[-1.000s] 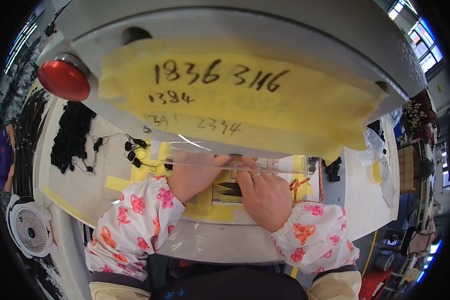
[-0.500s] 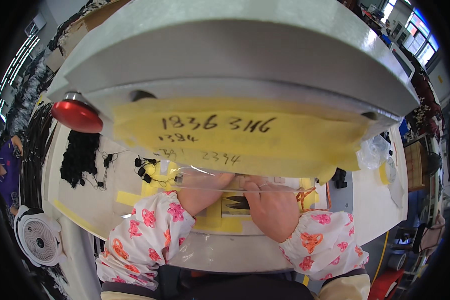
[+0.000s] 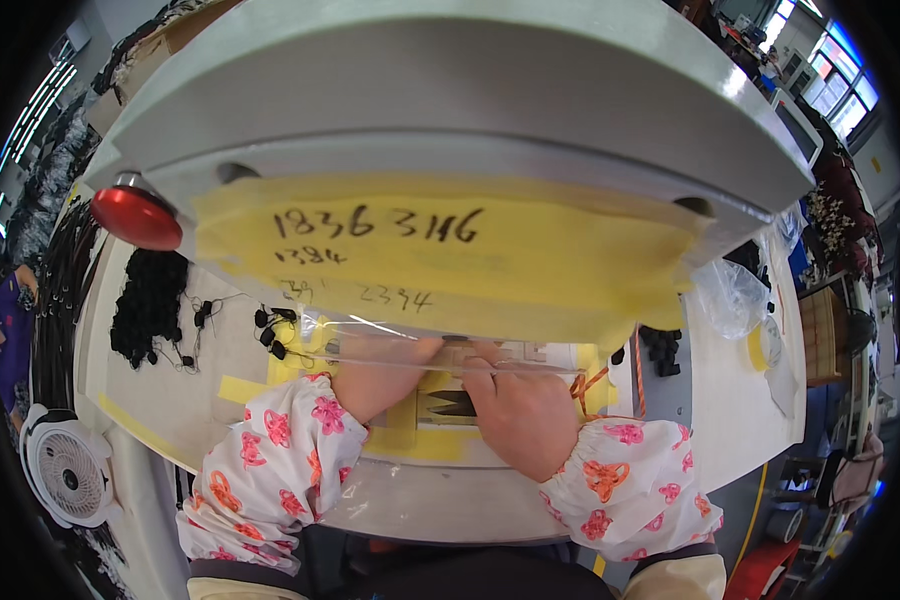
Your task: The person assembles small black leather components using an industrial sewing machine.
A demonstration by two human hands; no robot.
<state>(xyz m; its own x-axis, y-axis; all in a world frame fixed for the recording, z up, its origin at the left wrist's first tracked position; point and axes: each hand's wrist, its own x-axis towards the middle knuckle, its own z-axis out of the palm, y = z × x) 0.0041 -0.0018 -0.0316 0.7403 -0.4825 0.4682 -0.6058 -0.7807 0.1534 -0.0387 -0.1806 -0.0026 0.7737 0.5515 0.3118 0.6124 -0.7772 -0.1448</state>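
Observation:
My left hand (image 3: 378, 380) reaches in under the front of the grey machine head (image 3: 450, 100); the machine and a clear plastic guard (image 3: 410, 362) hide its fingers. Beside it, my right hand (image 3: 525, 415) is curled, its fingertips also behind the guard and close to the left hand. Dark pointed blades of thread snips (image 3: 453, 403) jut out leftward from under this hand, which appears closed round their handles. What both hands' fingertips touch is hidden. Yellow tape (image 3: 400, 428) covers parts of the work surface beneath.
A red knob (image 3: 137, 217) and a yellow paper strip with handwriting (image 3: 440, 235) sit on the machine's front. Black fuzzy pieces (image 3: 148, 308) lie left, small black parts on cords (image 3: 274, 330) nearer. Right are an orange cord (image 3: 640, 385), black pieces (image 3: 662, 350) and a plastic bag (image 3: 727, 296).
The whole view has shifted slightly, so the machine and both hands appear further left. The hands keep nearly the same pose beneath the machine head.

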